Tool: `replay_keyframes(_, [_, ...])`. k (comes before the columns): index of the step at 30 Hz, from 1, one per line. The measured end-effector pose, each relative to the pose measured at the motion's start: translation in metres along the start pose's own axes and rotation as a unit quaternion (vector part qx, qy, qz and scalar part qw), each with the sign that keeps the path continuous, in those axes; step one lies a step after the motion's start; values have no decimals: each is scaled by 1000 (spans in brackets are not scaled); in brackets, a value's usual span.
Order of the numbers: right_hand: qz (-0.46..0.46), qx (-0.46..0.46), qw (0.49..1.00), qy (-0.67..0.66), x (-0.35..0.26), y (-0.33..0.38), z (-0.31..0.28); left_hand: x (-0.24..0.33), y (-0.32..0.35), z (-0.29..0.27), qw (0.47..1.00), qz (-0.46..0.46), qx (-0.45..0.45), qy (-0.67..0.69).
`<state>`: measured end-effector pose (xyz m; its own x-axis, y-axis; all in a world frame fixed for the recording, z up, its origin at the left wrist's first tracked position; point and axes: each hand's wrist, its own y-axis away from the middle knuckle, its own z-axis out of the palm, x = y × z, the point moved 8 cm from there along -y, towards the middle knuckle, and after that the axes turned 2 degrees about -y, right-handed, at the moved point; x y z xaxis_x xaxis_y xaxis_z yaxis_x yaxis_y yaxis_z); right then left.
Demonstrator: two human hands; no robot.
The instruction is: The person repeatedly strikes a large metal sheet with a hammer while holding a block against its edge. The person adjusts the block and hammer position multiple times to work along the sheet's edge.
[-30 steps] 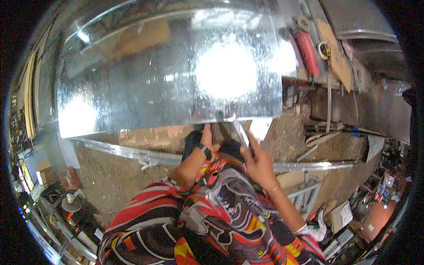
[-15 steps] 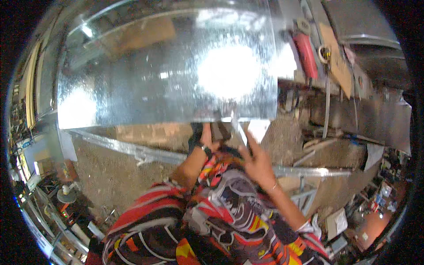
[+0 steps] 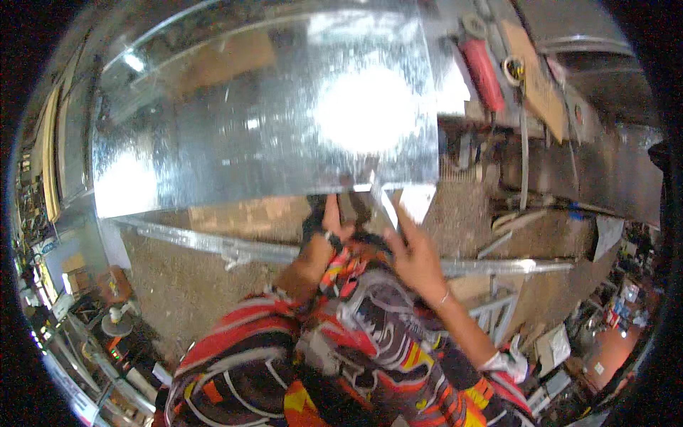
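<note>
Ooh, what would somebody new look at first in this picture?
Probably the big shiny metal sheet across the upper middle, because a dazzling white glare lights up its right half. Just below, the right hand holds a silvery tool at the sheet's near edge. The red tool at upper right and the colourful patterned shirt at the bottom might catch the eye next.

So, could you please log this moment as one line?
left hand: at near edge of metal sheet | right hand: holding silvery tool at same edge | red tool: right of sheet
</note>
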<state>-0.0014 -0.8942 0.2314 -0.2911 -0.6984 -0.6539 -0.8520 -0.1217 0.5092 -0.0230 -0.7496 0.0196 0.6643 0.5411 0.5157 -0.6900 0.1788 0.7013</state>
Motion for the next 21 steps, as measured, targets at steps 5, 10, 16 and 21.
replay_keyframes(5, [-181, 234, 955, -24, -56, 12, -51, -7, -1, 12, 976, -81, -13, 200])
replay_keyframes(10, [112, -113, 986, 52, 14, 7, 22, -51, -11, -13, 974, -120, 5, 194])
replay_keyframes(16, [-10, 40, 999, -25, -19, 10, -20, -26, -21, -4, 986, -88, -6, 141])
replay_keyframes(21, [-137, 162, 977, -19, -36, 3, -42, -17, -11, -12, 989, -18, 21, 142])
